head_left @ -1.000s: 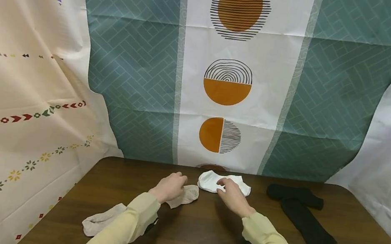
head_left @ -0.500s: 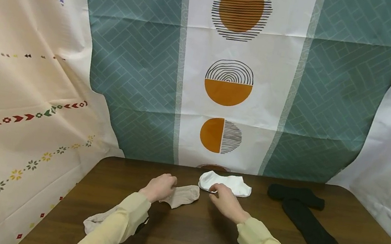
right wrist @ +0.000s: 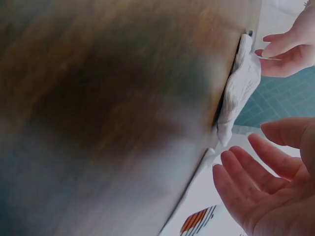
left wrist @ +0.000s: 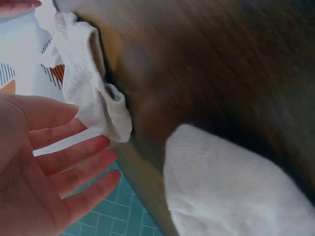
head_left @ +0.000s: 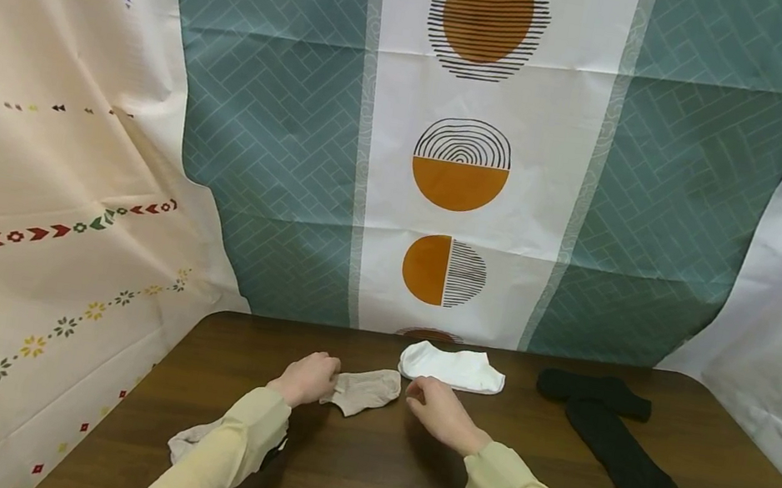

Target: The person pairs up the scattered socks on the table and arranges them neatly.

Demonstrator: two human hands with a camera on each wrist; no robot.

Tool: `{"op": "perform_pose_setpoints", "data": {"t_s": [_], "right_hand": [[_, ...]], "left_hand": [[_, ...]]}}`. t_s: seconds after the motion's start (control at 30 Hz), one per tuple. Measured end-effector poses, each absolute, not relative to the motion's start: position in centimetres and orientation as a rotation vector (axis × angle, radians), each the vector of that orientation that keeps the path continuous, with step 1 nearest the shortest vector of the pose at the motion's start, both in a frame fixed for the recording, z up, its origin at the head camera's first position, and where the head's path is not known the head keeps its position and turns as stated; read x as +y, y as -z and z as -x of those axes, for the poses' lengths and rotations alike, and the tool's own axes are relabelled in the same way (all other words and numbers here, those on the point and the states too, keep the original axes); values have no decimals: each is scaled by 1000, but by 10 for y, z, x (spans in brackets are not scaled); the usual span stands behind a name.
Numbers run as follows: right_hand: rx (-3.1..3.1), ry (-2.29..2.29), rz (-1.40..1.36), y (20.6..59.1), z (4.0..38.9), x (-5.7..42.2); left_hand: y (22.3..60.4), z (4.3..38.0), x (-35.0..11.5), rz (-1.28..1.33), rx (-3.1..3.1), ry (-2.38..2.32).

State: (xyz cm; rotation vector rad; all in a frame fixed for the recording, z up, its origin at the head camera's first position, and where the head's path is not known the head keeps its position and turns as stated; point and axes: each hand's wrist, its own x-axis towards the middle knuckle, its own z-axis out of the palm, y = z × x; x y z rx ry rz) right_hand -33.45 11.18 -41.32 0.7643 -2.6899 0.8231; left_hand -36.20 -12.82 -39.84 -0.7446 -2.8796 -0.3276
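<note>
Spread flat near the middle of the table is a beige sock [head_left: 367,389]. My left hand [head_left: 307,378] is at its left end, and in the left wrist view the fingers [left wrist: 81,169] are loosely extended with the thumb apart, overlapping the sock's edge [left wrist: 93,93]. My right hand [head_left: 438,411] hovers off the sock's right end, its fingers [right wrist: 253,172] relaxed and holding nothing. Just beyond it lies a white sock [head_left: 454,369]. A second beige sock [head_left: 189,440] rests at the front left, partly hidden under my left forearm; it looms close in the left wrist view [left wrist: 231,187].
Two black socks, one across the back [head_left: 589,389] and one slanting forward [head_left: 620,460], lie at the right of the dark wooden table [head_left: 370,485]. A patterned cloth [head_left: 454,228] hangs behind the table's far edge, with pale cloths at both sides.
Both hands have drawn back toward me and to the left. The right hand has come away from over the white sock; the left has uncovered more of the middle beige sock.
</note>
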Motion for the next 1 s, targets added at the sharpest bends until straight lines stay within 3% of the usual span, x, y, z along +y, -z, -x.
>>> {"op": "perform_pose_setpoints", "data": {"t_s": [0.5, 1.0], "right_hand": [[-2652, -820, -836, 421, 333, 108], [-2828, -1140, -627, 414, 325, 99]], "left_hand": [[399, 359, -129, 753, -2957, 379], [392, 353, -128, 886, -2989, 540]]}}
